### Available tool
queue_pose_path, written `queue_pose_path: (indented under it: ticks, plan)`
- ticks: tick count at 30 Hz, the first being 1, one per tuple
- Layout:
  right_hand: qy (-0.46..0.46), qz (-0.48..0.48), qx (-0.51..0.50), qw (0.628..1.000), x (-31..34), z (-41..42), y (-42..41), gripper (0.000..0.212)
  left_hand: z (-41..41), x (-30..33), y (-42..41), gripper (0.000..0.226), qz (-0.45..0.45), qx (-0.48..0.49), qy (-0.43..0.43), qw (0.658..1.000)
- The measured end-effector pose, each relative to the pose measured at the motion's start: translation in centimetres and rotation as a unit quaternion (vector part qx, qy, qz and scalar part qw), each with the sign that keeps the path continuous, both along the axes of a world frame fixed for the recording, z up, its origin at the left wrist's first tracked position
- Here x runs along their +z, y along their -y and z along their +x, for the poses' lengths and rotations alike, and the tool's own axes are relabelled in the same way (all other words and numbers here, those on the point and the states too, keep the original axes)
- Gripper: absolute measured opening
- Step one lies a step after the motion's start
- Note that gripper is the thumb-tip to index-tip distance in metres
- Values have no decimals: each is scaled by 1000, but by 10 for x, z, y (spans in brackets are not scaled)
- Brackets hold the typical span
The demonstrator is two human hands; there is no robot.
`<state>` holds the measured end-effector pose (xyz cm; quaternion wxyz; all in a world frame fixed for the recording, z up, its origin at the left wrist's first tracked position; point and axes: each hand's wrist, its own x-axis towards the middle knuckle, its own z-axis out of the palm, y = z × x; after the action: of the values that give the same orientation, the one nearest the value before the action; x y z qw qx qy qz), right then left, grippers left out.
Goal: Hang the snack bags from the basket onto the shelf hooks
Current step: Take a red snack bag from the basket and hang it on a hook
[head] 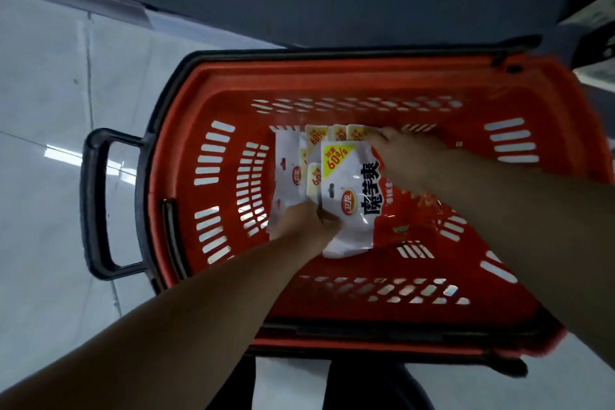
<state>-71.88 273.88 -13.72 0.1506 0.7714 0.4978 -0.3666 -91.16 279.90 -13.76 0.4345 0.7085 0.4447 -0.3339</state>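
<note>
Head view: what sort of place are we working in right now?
Most likely a shop aisle. A red plastic shopping basket with a black handle sits on a pale tiled floor, holding identical retail snack bags with hang holes. No shelf hooks are in view.

Shop: red plastic shopping basket (213, 83) on pale tiled floor (50, 93), packaged snack bags (349, 190) inside

Both bare forearms reach from the bottom of the frame toward its middle. The left hand (304, 221), coming in from the lower left, has its fingers curled and pinching. The right hand (404, 160), coming in from the right edge, lies palm down, blurred, its fingers stretched toward the upper middle of the frame.
</note>
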Motion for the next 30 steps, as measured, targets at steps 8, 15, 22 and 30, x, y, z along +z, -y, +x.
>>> queue_pose_path:
  ticks: [8,15,22,30]
  plan:
    - [-30,122,43,991,15,7,30,30,1,18,2,37,-124,127,-22,984]
    - [-65,154,-216,962,51,7,58,11,2,38,4,44,-181,176,-13,967]
    - [-156,231,-318,906,63,9,77,12,3,38,-11,32,-238,209,42,948]
    - [-237,224,-481,814,62,11,100,13,58,57,-11,28,-70,166,121,976]
